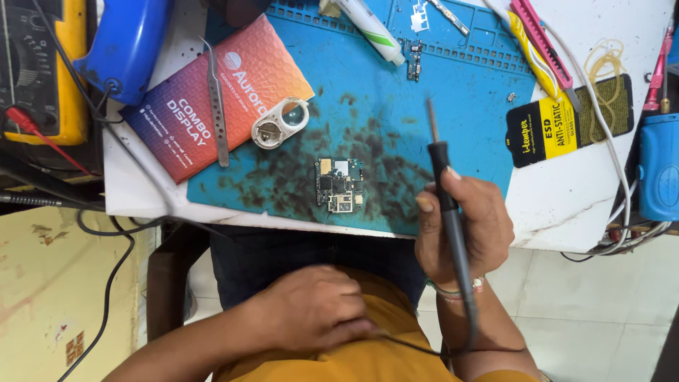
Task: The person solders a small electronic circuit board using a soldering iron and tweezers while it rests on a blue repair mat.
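While right hand grips soldering iron, its cable runs off-frame.

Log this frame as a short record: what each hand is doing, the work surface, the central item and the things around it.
Right hand: grips a dark soldering iron, tip raised off the mat
Left hand: rests at the person's lap, holding no tool
Surface: stained blue work mat on a white table
Central item: small circuit board, flat on the mat, untouched
Left of board: white loupe, metal tweezers on a colourful box
Far left: yellow multimeter
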